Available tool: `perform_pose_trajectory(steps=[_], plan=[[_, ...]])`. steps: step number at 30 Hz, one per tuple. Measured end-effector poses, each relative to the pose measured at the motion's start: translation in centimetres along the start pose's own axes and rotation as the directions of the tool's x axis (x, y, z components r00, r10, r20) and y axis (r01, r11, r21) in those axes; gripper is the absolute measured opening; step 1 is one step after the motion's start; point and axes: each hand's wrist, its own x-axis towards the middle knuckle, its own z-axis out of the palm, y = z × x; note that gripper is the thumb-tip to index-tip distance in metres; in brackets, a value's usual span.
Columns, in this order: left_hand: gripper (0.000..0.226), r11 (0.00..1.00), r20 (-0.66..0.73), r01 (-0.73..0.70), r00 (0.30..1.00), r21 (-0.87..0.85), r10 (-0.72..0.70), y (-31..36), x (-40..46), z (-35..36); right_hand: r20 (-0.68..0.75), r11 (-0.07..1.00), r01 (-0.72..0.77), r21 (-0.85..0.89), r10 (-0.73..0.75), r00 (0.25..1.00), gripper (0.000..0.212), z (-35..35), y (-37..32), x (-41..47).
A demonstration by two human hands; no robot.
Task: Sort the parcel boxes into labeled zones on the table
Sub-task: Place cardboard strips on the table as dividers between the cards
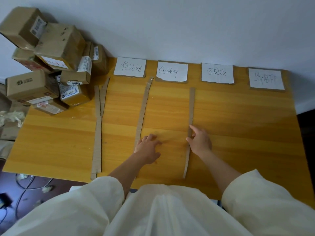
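**Two hands on the dividing strips, boxes piled at the far left**

Two hands rest low on the desk (238, 126), well apart from each other. The left hand (148, 147) lies flat with its fingers spread and relaxed, holding nothing, its edge just against the middle cardboard strip (142, 113). The right hand (199, 140) touches the right cardboard strip (191, 106); its forefinger lies straight along the strip and its thumb meets the strip's near side, though whether it pinches the strip or only presses it I cannot tell. Both strips run from the front edge of the desk toward the wall. A third, doubled strip (98, 130) lies further left and splits into two ends at the far side.

Along the back of the desk sit four white paper labels, each with handwritten characters on a cardboard backing: the first label (130, 66), second label (172, 71), third label (217, 73) and fourth label (266, 79).

The parcel boxes (49, 65) are stacked in a loose heap at the far left corner, several tilted, showing shipping stickers. Cream sleeves (95, 201) fill the foreground. Cables (25, 184) lie on the dark floor at the left.
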Motion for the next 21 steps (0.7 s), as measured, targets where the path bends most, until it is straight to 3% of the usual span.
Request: perform_pose_trajectory(steps=[16,21], plan=[[0.057,1.000,0.007,-0.014,1.000,-0.008,0.014,-0.2,0.1,0.1,0.006,1.000,-0.008,0.024,0.008,1.000,0.059,-0.7,-0.4,0.8],[0.055,0.996,0.035,-0.023,0.999,-0.087,0.026,-0.9,-0.2,0.4,-0.131,0.994,0.016,0.104,-0.003,0.991,0.047,-1.1,-1.5,0.2]])
